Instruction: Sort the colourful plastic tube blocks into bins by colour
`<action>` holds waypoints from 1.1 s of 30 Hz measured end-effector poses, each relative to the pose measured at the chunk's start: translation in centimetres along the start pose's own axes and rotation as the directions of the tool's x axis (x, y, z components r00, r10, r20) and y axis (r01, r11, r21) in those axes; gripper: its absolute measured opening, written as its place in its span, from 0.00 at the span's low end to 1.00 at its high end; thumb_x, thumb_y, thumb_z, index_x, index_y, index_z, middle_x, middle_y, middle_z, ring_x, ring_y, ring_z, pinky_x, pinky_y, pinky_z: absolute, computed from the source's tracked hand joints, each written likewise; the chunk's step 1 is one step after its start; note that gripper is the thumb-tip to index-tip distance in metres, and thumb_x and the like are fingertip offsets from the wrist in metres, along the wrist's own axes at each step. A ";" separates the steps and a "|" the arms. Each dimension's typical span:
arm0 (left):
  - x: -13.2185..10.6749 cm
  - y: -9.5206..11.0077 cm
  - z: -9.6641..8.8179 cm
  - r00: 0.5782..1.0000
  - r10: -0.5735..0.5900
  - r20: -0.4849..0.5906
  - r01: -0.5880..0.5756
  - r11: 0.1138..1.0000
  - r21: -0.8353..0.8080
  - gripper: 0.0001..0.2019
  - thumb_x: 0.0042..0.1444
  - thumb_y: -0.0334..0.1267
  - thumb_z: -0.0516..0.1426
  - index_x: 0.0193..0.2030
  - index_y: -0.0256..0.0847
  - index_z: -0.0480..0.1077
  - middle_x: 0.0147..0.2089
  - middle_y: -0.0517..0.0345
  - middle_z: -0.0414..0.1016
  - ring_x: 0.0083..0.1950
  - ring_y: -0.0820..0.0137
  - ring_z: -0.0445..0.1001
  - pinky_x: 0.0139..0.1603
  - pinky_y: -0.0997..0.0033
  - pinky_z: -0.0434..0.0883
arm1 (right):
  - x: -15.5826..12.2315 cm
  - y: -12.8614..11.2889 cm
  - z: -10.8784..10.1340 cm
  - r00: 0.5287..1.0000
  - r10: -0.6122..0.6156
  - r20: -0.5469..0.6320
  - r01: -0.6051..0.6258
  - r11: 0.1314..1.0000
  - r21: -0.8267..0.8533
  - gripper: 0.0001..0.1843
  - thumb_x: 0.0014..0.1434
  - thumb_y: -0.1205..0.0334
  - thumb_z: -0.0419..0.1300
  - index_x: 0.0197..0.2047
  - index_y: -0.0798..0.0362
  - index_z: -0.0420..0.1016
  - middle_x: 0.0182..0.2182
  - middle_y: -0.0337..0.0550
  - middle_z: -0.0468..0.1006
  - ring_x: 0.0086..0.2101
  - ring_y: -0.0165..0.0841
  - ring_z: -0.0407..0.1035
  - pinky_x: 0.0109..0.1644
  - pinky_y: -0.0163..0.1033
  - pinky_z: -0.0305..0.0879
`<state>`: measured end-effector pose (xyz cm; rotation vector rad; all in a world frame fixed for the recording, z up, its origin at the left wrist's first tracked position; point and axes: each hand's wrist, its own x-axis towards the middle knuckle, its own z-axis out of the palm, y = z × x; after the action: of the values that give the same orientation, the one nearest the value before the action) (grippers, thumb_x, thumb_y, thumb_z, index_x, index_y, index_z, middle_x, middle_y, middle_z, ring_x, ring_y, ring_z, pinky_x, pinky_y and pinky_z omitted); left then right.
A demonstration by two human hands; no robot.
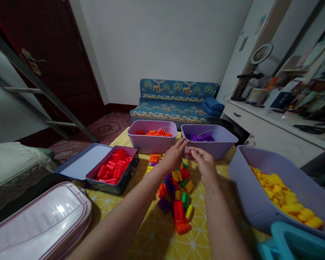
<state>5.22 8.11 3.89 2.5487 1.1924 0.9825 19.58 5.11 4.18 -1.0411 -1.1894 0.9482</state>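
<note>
My left hand [174, 156] reaches over the far part of a mixed pile of plastic building blocks [178, 207], its fingers stretched out and apart. Close beside it, my right hand [204, 162] has thumb and fingers drawn together in a pinch; whatever may be between them is hidden. Both hands are just in front of a lilac bin [216, 147] with purple blocks [202, 138] inside. Red, orange, yellow, green and purple pieces make up the pile on the yellow patterned tablecloth [195, 242].
Left of the purple-block bin stands another lilac bin [151, 144] with orange blocks. An open tin [130, 177] of red blocks and a pale lid [40, 224] lie left. A large bin [241, 187] of yellow blocks and a teal container [284, 234] stand right.
</note>
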 end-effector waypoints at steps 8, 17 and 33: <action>-6.7 -0.4 1.3 0.979 -0.202 -0.017 0.200 0.977 -0.076 0.24 0.54 0.32 0.55 0.60 0.39 0.66 0.61 0.44 0.68 0.61 0.59 0.67 0.61 0.55 0.65 | -1.2 4.5 1.7 0.994 0.037 0.104 0.038 0.772 -0.634 0.16 0.45 0.68 0.61 0.39 0.51 0.79 0.38 0.45 0.80 0.30 0.33 0.73 0.40 0.40 0.70; -7.0 -0.6 1.5 0.969 -0.240 -0.061 0.234 0.968 -0.093 0.33 0.42 0.23 0.53 0.60 0.39 0.65 0.56 0.48 0.72 0.58 0.60 0.67 0.61 0.58 0.64 | -1.9 5.0 2.5 0.975 -0.010 0.223 0.147 0.779 -0.609 0.15 0.47 0.69 0.58 0.39 0.49 0.79 0.33 0.41 0.81 0.33 0.35 0.73 0.37 0.37 0.67; -7.2 -0.9 1.3 0.914 -0.385 -0.130 0.362 0.917 -0.166 0.12 0.60 0.38 0.52 0.37 0.39 0.77 0.37 0.51 0.78 0.42 0.64 0.73 0.45 0.66 0.68 | -2.2 4.6 3.4 0.989 0.139 0.041 -0.134 0.984 -0.115 0.19 0.44 0.52 0.62 0.38 0.55 0.75 0.30 0.45 0.80 0.26 0.34 0.73 0.27 0.36 0.69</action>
<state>2.10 3.61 -1.00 2.0571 1.5237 1.1416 15.73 4.60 -0.58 -1.2072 -1.2353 1.0281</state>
